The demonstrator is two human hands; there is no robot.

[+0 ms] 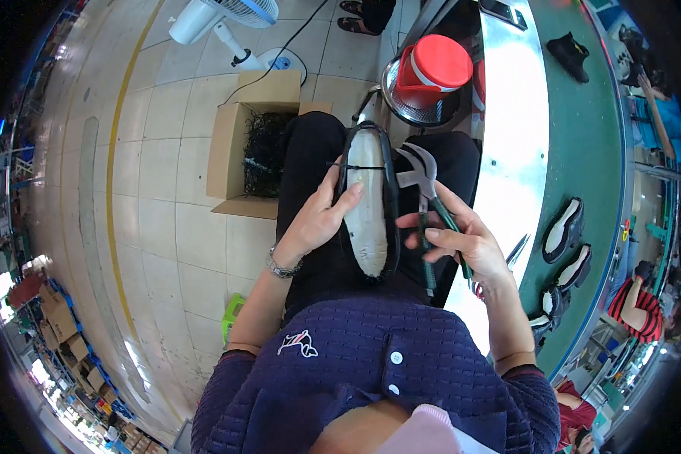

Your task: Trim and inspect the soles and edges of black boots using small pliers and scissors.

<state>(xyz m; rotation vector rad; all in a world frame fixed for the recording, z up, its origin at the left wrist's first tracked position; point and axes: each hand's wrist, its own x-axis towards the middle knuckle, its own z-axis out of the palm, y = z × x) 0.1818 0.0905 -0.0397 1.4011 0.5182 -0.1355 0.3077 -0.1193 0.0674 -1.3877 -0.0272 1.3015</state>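
A black shoe upper on a last (366, 219) lies sole side up above my lap, its pale bottom facing me. A thin black strip crosses the sole near the toe end. My left hand (318, 219) grips the shoe's left side, its thumb pressed on the pale bottom. Just right of the shoe, my right hand (465, 238) is wrapped round the dark green handles of a pair of lasting pincers (428, 188). The handles are spread apart. The metal jaws point away from me, beside the shoe's right edge, and no material shows between them.
An open cardboard box (223, 155) of black scraps stands on the tiled floor at left, near a white fan (238, 15). A red jug (439, 68) sits on a round metal stand ahead. To the right, a metal ledge (511, 151) borders a green conveyor belt (575, 159) carrying several black shoes (564, 229).
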